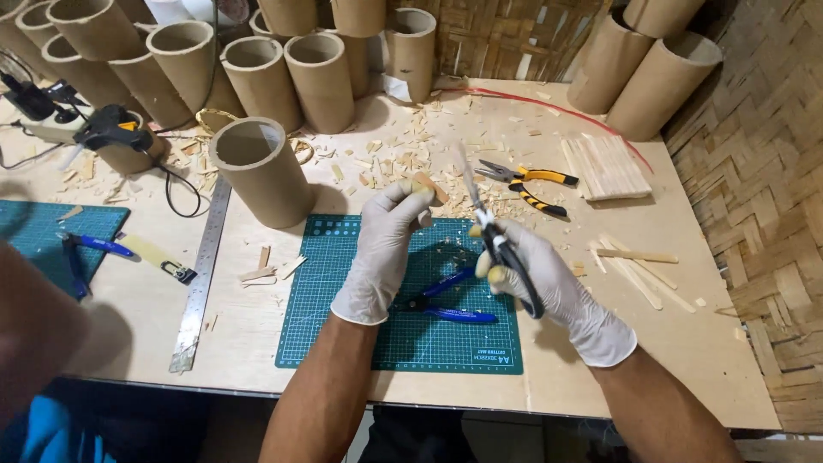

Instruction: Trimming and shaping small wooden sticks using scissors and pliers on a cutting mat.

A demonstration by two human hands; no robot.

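On the far left of the tabletop (pixel 129 317) I see a glue gun (pixel 116 127), then a steel ruler (pixel 201 274) and an upright cardboard tube (pixel 261 170). My gloved left hand (pixel 386 249) pinches a small wood piece (pixel 429 187) over the green cutting mat (pixel 334 326), where blue-handled cutters (pixel 446 302) lie. My right hand (pixel 549 283) is closed around black-handled scissors (pixel 489 227), blades up and blurred, perhaps just beside the wood. Yellow-handled pliers (pixel 531 184) and stacked wooden sticks (pixel 607 167) lie further right.
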